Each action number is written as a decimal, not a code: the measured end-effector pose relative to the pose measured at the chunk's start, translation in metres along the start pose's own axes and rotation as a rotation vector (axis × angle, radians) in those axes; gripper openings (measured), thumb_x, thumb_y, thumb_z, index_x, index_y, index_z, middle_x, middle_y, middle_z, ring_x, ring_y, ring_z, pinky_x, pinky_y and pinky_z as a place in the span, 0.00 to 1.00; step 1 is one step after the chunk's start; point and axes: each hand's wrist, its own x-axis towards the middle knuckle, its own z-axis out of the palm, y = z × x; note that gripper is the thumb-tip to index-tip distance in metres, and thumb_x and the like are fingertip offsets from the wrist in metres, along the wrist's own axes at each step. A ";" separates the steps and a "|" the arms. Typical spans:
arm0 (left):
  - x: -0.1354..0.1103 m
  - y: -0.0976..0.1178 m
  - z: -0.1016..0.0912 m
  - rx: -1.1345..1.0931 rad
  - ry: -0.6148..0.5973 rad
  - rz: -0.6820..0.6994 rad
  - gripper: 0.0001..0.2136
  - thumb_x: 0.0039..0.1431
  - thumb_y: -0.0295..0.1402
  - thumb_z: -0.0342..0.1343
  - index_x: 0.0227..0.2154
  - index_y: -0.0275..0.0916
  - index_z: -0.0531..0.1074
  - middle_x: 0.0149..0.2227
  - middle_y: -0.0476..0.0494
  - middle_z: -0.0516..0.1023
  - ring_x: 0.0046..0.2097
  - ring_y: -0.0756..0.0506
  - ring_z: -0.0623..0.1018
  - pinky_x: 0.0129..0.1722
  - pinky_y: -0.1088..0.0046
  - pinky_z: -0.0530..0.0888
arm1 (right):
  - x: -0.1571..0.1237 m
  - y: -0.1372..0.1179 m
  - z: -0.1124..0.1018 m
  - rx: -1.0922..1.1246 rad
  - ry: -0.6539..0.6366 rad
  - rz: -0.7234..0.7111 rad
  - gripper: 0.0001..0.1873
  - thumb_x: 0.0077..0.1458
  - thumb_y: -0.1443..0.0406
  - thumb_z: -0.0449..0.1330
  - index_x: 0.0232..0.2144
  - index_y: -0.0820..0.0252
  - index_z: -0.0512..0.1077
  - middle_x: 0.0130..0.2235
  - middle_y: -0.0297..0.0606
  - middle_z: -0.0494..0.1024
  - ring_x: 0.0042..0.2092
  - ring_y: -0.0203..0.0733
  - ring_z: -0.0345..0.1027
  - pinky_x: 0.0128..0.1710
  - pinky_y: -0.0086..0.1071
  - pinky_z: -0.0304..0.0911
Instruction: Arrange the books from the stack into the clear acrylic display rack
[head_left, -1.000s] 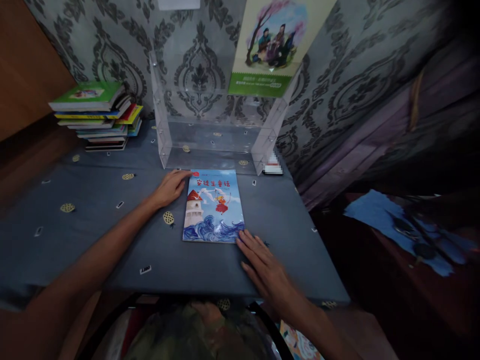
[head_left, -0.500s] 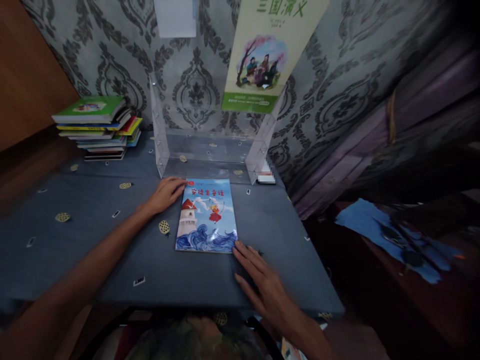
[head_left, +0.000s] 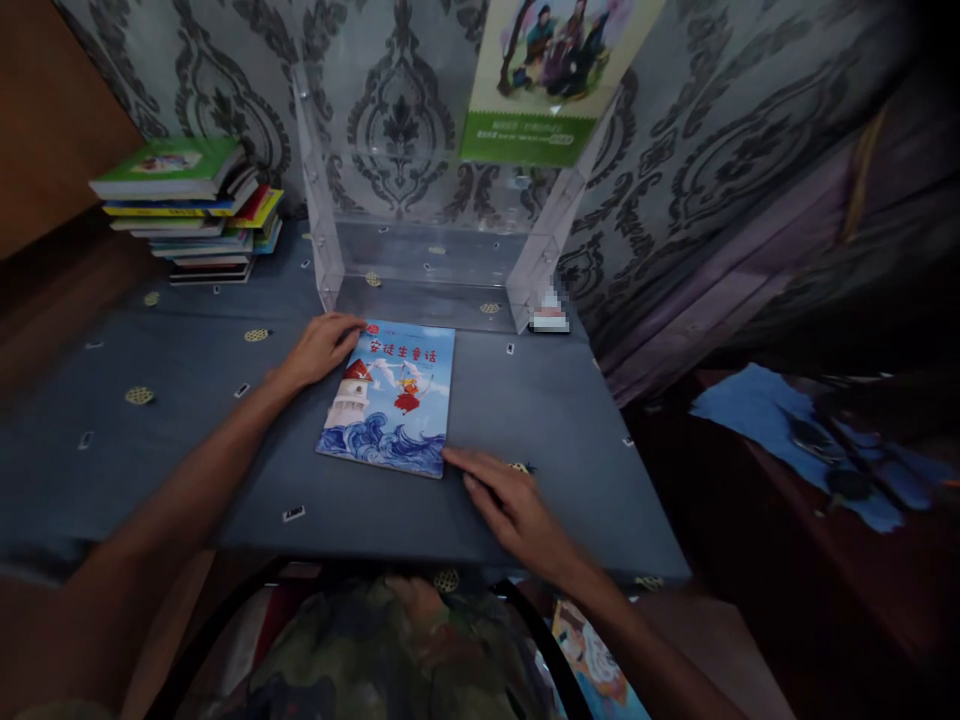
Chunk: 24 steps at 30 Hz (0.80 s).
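Note:
A thin picture book [head_left: 390,397] with a blue cover, a lighthouse and waves lies flat on the grey-blue tablecloth [head_left: 187,440]. My left hand [head_left: 319,349] rests at the book's upper left corner, fingers curled on its edge. My right hand [head_left: 510,505] lies flat on the cloth, fingers stretched out and touching the book's lower right corner. The book sits slightly turned, its top tilted to the right.
A clear acrylic stand [head_left: 427,250] is right behind the book, with a green-covered book [head_left: 544,90] leaning on its right wall. A stack of several books [head_left: 191,210] sits at the back left. The table edge drops off to the right beside a dark curtain.
The book has slid left and turned a little clockwise between my hands. My right hand followed its lower corner to the left.

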 end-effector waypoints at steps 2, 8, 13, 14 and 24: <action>-0.001 0.000 0.002 0.000 0.001 0.010 0.18 0.66 0.38 0.43 0.47 0.37 0.75 0.47 0.40 0.80 0.51 0.41 0.76 0.55 0.60 0.70 | 0.000 0.002 0.003 -0.055 0.002 -0.094 0.22 0.65 0.72 0.49 0.57 0.54 0.71 0.55 0.44 0.76 0.55 0.45 0.71 0.54 0.45 0.70; -0.001 -0.001 0.003 0.009 0.007 0.020 0.19 0.66 0.38 0.42 0.48 0.35 0.74 0.47 0.39 0.80 0.50 0.41 0.76 0.54 0.59 0.70 | -0.005 0.006 0.011 -0.173 0.007 -0.207 0.25 0.61 0.76 0.50 0.58 0.57 0.69 0.56 0.48 0.75 0.57 0.46 0.69 0.55 0.46 0.70; 0.003 0.002 -0.002 0.060 -0.030 0.013 0.17 0.66 0.38 0.43 0.47 0.39 0.75 0.47 0.42 0.80 0.51 0.41 0.76 0.55 0.59 0.69 | -0.001 -0.009 0.017 -0.155 -0.094 -0.186 0.28 0.59 0.77 0.49 0.59 0.57 0.68 0.58 0.46 0.74 0.60 0.45 0.67 0.57 0.46 0.68; 0.004 0.004 -0.004 0.079 -0.040 0.017 0.17 0.66 0.38 0.43 0.46 0.39 0.75 0.47 0.42 0.80 0.50 0.41 0.75 0.54 0.58 0.69 | 0.002 -0.013 0.019 -0.155 -0.136 -0.188 0.29 0.59 0.77 0.49 0.60 0.58 0.67 0.58 0.46 0.73 0.61 0.45 0.65 0.58 0.45 0.67; 0.010 0.066 -0.001 0.276 -0.246 0.108 0.16 0.68 0.43 0.47 0.42 0.38 0.75 0.44 0.39 0.78 0.49 0.39 0.74 0.52 0.60 0.69 | 0.054 -0.043 0.044 -0.127 -0.476 -0.386 0.27 0.56 0.74 0.57 0.59 0.71 0.66 0.63 0.53 0.68 0.64 0.46 0.60 0.65 0.40 0.57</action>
